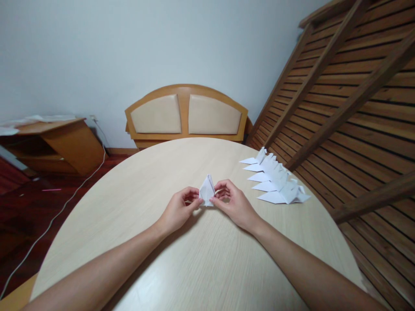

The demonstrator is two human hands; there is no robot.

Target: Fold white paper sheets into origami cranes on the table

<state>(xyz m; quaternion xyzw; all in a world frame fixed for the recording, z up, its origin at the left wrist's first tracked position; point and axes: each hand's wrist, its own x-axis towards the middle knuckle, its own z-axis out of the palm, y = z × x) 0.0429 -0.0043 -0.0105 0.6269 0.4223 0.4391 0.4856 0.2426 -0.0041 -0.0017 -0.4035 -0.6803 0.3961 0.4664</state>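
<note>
A small piece of folded white paper [206, 191], pointed at the top, is held up between both hands near the middle of the round table [162, 168]. My left hand [180, 208] pinches its lower left edge between thumb and fingers. On the other side, my right hand [234, 204] pinches the lower right edge the same way. To the right of my right hand, several folded white paper figures [271, 197] stand in a slanting row, their long points facing left.
Behind the table is a wooden headboard [185, 112] with two beige panels. Wooden slats [350, 99] rise along the right. At the left, a low desk [71, 142] carries white sheets, and a white cable [69, 201] crosses the dark red floor.
</note>
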